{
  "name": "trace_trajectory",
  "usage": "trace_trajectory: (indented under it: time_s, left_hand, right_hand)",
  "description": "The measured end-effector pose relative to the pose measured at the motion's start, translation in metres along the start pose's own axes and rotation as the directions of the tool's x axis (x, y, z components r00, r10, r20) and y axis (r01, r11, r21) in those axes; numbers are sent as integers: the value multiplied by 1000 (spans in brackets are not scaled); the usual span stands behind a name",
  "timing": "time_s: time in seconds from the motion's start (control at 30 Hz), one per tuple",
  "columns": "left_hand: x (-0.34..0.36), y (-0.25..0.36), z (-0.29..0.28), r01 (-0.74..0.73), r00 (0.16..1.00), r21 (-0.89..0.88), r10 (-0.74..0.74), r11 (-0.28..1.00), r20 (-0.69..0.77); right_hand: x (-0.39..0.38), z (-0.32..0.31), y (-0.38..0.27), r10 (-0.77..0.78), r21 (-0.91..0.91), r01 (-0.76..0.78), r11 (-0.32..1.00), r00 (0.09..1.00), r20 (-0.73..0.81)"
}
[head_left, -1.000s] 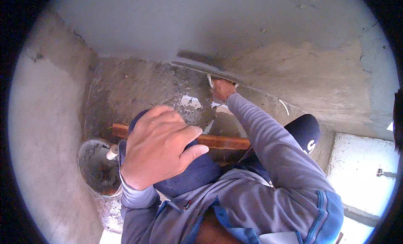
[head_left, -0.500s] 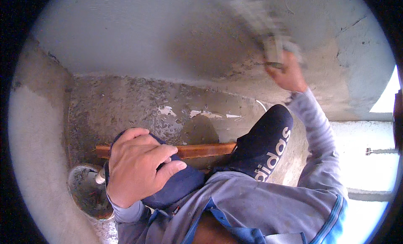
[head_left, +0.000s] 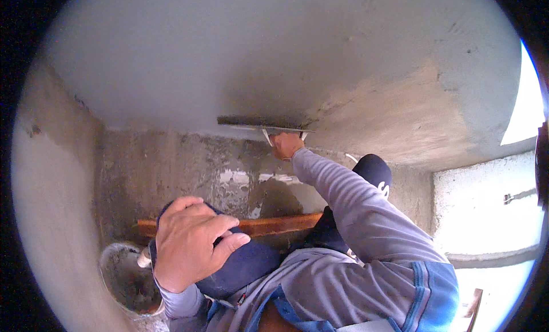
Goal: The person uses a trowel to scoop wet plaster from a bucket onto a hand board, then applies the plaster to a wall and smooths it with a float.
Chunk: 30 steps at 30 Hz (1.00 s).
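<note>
My right hand (head_left: 287, 145) is wrapped round the handle of a plastering trowel (head_left: 246, 127). The trowel's long thin blade lies against the foot of the grey plastered wall (head_left: 171, 63), seen almost edge on. Around it the plaster is dark and damp, while a browner, rougher patch (head_left: 389, 112) spreads to the right. My left hand (head_left: 197, 240) rests on my bent left knee, its fingers draped over the dark trousers and the thumb apart, holding nothing.
A wooden board (head_left: 280, 224) lies across the floor in front of me. Left of my knee stands a round bucket (head_left: 111, 275) with a pale handle end at its rim. Wet splashes (head_left: 234, 178) mark the floor. A side wall (head_left: 51, 206) rises close on the left.
My right hand has swept the trowel from the upper right of the wall down and left to its foot. The left hand stays on the knee.
</note>
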<state>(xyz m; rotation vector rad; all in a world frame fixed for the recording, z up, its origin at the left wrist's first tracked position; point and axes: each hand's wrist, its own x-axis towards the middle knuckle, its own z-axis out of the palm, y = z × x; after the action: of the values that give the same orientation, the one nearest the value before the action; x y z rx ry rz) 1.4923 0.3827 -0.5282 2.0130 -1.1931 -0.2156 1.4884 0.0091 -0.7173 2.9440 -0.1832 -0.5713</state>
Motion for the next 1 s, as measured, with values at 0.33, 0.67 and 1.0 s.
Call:
trace_trajectory:
  time_s: [0.33,0.67,1.0]
  left_hand:
    - [7,8,-4,41,997,27,-43,999,69]
    - [14,23,-1,39,997,57,-43,998,69]
    - [50,25,-12,-27,934,-32,37,999,356]
  right_hand:
    - [-106,-193,50,40,129,21,991,890,-454]
    - [-180,-269,105,99,94,-40,995,618,-780]
    - [-206,-235,81,115,238,218,946,464,-879]
